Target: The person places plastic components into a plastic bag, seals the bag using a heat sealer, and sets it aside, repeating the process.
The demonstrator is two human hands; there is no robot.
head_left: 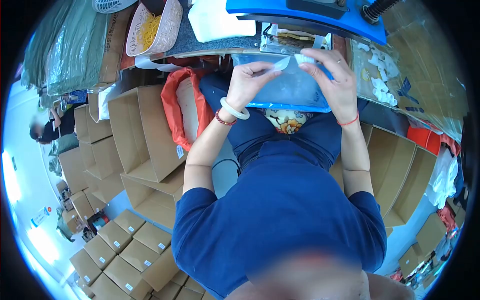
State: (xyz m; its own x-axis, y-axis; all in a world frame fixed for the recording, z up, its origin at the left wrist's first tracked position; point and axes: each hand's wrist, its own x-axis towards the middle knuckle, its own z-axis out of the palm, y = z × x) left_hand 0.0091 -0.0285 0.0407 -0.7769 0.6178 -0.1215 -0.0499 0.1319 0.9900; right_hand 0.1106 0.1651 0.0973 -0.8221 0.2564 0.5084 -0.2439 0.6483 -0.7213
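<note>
My left hand [248,82], with a pale bangle and a beaded bracelet at the wrist, pinches a thin whitish pointed piece [282,63]. Close by on the right, my right hand [336,74] grips a small white ribbed piece [304,59] between thumb and fingers. The two pieces are near each other, and their exact kind is too small to tell. Beneath both hands is a translucent blue-edged bin or bag [287,91] by the table edge, above my lap.
A blue machine [305,11] stands at the front. On the table are a white basket [169,25] with yellow bands and a white bundle [222,20]. Loose white pieces [381,70] lie right. A red bag [176,107] and cardboard boxes [145,132] flank me. Another person [55,122] is far left.
</note>
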